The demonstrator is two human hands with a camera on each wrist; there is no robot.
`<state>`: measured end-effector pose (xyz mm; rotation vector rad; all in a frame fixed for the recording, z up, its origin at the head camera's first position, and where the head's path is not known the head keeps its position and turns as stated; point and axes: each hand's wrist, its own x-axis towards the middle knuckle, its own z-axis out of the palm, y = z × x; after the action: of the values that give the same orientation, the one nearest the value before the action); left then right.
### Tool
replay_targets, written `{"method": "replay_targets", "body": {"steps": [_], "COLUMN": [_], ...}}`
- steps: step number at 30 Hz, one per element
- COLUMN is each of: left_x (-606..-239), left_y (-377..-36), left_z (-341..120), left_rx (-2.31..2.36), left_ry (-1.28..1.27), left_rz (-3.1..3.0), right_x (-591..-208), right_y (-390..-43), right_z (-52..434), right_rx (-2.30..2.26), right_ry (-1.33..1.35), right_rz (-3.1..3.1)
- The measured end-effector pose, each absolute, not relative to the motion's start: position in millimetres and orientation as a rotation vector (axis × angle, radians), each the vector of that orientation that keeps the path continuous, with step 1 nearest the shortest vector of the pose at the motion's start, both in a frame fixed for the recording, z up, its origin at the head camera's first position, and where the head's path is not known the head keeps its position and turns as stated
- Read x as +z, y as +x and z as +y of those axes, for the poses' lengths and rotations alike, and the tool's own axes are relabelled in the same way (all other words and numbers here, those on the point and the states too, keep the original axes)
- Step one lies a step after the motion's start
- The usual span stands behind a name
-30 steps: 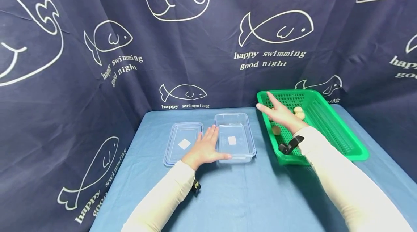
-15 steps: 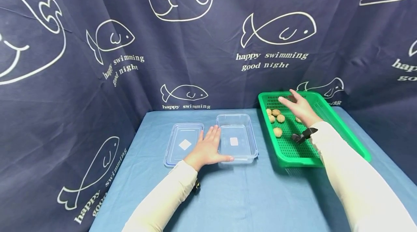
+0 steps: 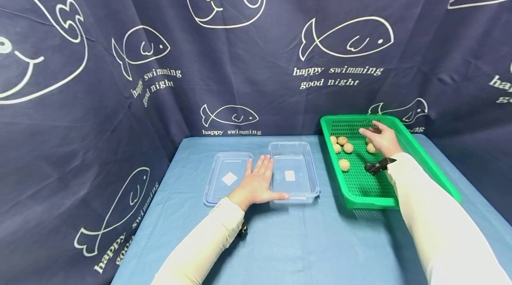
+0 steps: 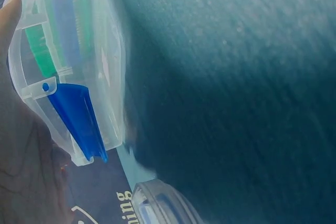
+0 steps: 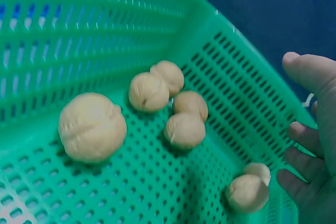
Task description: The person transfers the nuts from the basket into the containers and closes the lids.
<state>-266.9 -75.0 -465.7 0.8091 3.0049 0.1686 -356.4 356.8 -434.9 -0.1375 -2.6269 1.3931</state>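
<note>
My left hand (image 3: 256,183) lies with straight, spread fingers along the left rim of a clear plastic food container (image 3: 298,164), its thumb at the near edge. In the left wrist view, a blue clip (image 4: 77,119) hangs from the container's side. My right hand (image 3: 386,140) hovers inside the far part of a green basket (image 3: 347,196), holding nothing, its fingers loosely bent. Two walnuts (image 5: 248,192) sit close beside its fingertips in the right wrist view. Several more walnuts (image 3: 348,147) lie along the basket's left side, one (image 3: 344,165) apart and nearer.
A clear lid (image 3: 229,178) with a blue seal lies on the blue tablecloth (image 3: 280,240), left of the container. A dark curtain (image 3: 256,76) printed with fish and whales hangs behind and at the sides of the table.
My right hand has moved right and lower, from above the basket's left rim down towards the walnuts, its fingers drawing closer together. The left hand stays at the container.
</note>
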Motion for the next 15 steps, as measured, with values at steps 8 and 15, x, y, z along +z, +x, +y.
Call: {"method": "replay_targets", "body": {"steps": [8,15], "left_x": [-465,-468], "left_y": [-267,-267], "left_z": [-75,-76], "left_rx": [0.123,0.155], "left_ry": [0.830,0.830], "left_rz": [3.011,3.019], "right_x": [-461,-480], "right_y": [-363,-370], "right_z": [380,399], "right_rx": [1.236,1.076], "right_ry": [-0.098,-0.100], "right_rz": [-2.666,-2.730]}}
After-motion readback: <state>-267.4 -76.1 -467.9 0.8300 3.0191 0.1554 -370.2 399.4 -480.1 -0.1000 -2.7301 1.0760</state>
